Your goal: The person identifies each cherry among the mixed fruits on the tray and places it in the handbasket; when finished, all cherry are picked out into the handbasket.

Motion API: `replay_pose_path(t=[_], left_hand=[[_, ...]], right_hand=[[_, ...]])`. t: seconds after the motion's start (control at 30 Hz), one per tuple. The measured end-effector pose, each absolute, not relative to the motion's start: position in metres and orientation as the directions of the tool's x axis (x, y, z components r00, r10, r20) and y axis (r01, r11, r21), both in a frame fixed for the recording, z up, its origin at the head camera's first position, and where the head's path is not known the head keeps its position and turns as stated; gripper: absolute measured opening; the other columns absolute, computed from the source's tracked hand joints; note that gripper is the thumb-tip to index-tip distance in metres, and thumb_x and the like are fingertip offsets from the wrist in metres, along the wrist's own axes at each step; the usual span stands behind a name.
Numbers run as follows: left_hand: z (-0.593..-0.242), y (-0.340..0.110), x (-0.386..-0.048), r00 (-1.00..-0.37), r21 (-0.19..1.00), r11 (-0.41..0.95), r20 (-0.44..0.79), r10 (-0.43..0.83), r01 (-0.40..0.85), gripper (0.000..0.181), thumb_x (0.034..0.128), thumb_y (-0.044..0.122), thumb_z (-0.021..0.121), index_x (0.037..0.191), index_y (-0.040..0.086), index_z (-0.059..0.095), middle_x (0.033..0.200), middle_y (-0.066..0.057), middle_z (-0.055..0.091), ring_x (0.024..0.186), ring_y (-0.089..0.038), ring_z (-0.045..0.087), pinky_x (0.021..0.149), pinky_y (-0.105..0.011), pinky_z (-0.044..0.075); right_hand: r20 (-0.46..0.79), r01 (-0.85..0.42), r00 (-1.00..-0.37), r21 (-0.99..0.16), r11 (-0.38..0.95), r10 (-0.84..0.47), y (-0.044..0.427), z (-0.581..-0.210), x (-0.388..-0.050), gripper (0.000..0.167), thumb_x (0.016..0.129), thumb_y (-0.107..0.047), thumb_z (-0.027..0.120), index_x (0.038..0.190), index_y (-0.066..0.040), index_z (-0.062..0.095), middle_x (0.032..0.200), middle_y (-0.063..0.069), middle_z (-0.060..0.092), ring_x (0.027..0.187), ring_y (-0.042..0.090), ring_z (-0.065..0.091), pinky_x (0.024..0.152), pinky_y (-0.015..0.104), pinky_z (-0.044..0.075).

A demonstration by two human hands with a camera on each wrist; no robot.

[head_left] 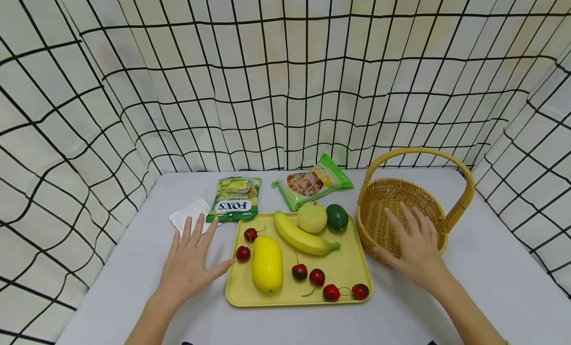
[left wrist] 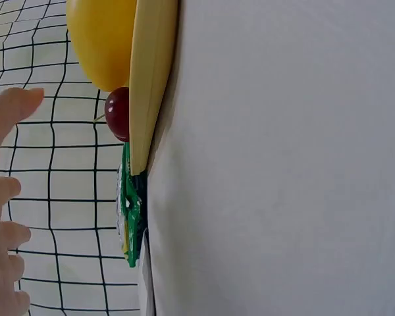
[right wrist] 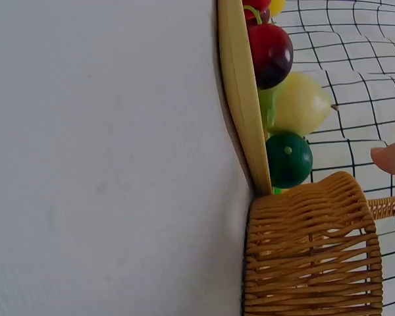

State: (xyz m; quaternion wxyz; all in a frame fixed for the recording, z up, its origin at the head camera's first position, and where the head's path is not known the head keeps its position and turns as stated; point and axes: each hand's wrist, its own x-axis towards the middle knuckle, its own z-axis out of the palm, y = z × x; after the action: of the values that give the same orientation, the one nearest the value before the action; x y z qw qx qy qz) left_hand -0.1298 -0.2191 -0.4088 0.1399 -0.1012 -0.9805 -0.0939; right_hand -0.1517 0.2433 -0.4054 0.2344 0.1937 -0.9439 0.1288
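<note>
My left hand (head_left: 189, 268) is spread, fingers apart, over the table at the left of a yellow tray (head_left: 290, 298), holding nothing. With fingers spread too, my right hand (head_left: 417, 248) hovers in front of the wicker basket (head_left: 401, 186), empty. On the tray lie a banana (head_left: 305, 240), a yellow oblong fruit (head_left: 267, 264), a pale round fruit (head_left: 312, 217), a dark green fruit (head_left: 337, 217) and several red cherries (head_left: 299, 271). In the left wrist view a cherry (left wrist: 117, 113) shows above the tray edge (left wrist: 148, 85). The right wrist view shows the basket's side (right wrist: 309, 257).
A green FOX'S candy bag (head_left: 234, 199) lies behind the tray's left corner, beside a white tissue (head_left: 189, 213). Another green and white snack bag (head_left: 312, 182) lies behind the tray. White sheets with black netting (head_left: 285, 82) enclose the table at the back and sides.
</note>
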Motion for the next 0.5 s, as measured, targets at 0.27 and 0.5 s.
replay_pose_path(t=[0.27, 0.5], left_hand=[[-0.417, -0.219, -0.132, -0.949, 0.149, 0.964, 0.261, 0.176, 0.220, 0.093, 0.0740, 0.064, 0.057, 0.146, 0.016, 0.024, 0.149, -0.021, 0.017, 0.137, -0.037, -0.001, 0.105, -0.060, 0.003], [-0.424, -0.218, -0.133, -0.955, 0.176, 0.949, 0.192, 0.227, 0.261, 0.093, 0.0732, 0.064, 0.058, 0.144, 0.011, 0.029, 0.149, -0.022, 0.016, 0.136, -0.040, 0.003, 0.106, -0.058, 0.009]], right_hand=[[0.475, -0.454, -0.813, -0.154, 0.877, -0.337, 0.234, -0.408, -0.149, 0.084, 0.073, -0.048, 0.068, 0.143, -0.018, 0.031, 0.145, 0.020, 0.022, 0.131, 0.043, 0.014, 0.099, 0.064, 0.014], [0.490, -0.516, -0.780, -0.153, 0.843, -0.389, 0.229, -0.411, -0.147, 0.078, 0.077, -0.051, 0.063, 0.140, -0.013, 0.036, 0.147, 0.019, 0.021, 0.130, 0.043, 0.016, 0.101, 0.061, 0.013]])
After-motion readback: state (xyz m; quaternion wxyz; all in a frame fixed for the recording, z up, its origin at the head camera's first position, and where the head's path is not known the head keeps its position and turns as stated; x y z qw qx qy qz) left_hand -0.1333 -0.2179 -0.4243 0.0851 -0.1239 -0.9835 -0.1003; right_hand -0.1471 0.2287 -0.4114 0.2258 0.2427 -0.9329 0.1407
